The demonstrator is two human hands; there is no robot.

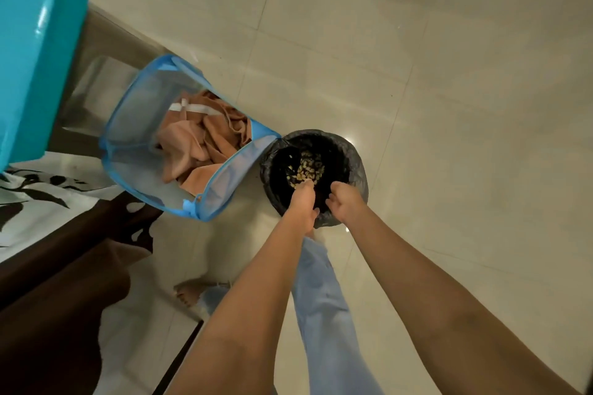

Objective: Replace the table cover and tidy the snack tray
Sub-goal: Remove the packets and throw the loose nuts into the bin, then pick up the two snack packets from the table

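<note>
We stood over a small bin lined with a black bag [356, 167], low and centre in the frame, with both hands above its mouth. Our left hand [303, 202] pointed down with fingers pressed together, seemingly shedding the last bits; our right hand [345, 200] was loosely cupped, and we could not tell whether anything remained in it. A heap of pale snack scraps [306, 167] lay inside the bag. Just left of it, touching the bin's rim, a blue mesh hamper [134, 135] held a crumpled peach cloth [195, 141], likely the old cover. At the left edge a black-and-white patterned cover [35, 192] lay on the counter, so we judged the swap largely done. The snack tray itself was out of view; returning to it remained.
</note>
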